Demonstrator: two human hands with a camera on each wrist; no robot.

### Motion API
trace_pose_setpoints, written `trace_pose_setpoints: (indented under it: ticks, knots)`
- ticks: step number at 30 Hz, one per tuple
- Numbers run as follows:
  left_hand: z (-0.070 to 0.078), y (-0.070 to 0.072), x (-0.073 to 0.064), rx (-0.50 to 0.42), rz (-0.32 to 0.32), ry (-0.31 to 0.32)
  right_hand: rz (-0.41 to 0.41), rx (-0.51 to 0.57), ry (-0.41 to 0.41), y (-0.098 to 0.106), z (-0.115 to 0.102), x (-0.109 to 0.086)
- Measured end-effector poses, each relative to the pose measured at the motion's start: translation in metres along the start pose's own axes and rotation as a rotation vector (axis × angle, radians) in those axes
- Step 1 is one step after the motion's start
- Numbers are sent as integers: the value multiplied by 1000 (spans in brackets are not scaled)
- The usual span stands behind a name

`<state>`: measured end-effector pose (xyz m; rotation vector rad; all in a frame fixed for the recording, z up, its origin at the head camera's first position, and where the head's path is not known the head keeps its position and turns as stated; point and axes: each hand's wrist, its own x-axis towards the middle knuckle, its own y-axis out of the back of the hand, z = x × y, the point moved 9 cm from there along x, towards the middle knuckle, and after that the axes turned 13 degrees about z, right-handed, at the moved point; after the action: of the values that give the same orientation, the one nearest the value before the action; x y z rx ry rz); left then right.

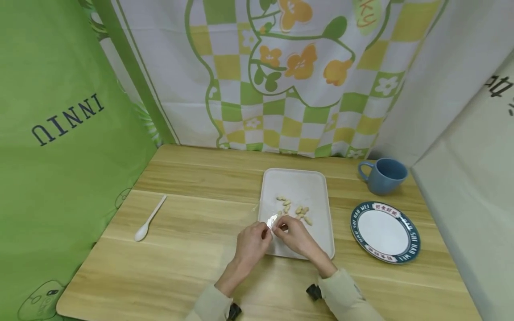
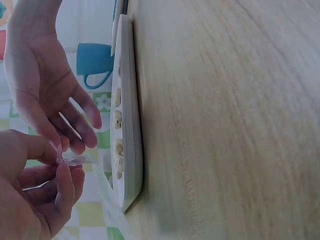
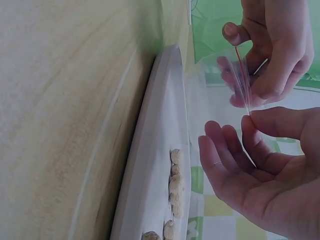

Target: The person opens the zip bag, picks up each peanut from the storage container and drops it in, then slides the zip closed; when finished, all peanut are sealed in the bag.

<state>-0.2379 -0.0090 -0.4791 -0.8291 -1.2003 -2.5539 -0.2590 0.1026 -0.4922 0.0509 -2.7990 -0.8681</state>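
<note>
My left hand (image 1: pixel 248 246) and right hand (image 1: pixel 299 238) meet over the near left part of a white tray (image 1: pixel 295 182). Between them is a clear plastic zip bag (image 3: pixel 241 75), with a red line along its top edge in the right wrist view. The thumb and a finger of my right hand (image 3: pixel 275 175) pinch that edge at one end. Further along it, my left hand (image 3: pixel 282 50) pinches the bag too. Its thin film (image 2: pixel 80 160) shows between the fingertips in the left wrist view. Several peanuts in their shells (image 1: pixel 308 220) lie on the tray just beyond the hands.
Right of the tray is a white plate (image 1: pixel 383 232) with a dark patterned rim. A blue mug (image 1: pixel 385 177) stands behind it. A white spoon (image 1: pixel 150 218) lies on the wooden table (image 1: pixel 192 254) at the left. Printed curtains (image 1: pixel 277 107) hang around the table.
</note>
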Motion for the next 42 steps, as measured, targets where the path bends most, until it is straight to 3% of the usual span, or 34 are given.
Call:
trace_pose_setpoints:
  ticks: [7, 12, 18, 27, 33, 37, 42]
  knots:
    - [-6, 18, 6, 97, 108, -29, 46, -102, -72, 3, 14, -6]
    - [-3, 26, 9, 201, 157, -87, 82, -211, -64, 9, 16, -10]
    - [11, 23, 1, 306, 113, -96, 124, -316, -71, 20, 14, -11]
    - [31, 18, -9, 277, 104, -127, 148, -42, -89, 14, 13, -6]
    - [31, 15, -13, 190, 37, -140, 153, 16, -57, 15, 10, -4]
    - [27, 12, -10, 94, -23, -250, 84, 105, -72, 13, 9, -2]
    - [22, -5, -12, 80, -138, -441, -31, 149, -66, 10, 5, 0]
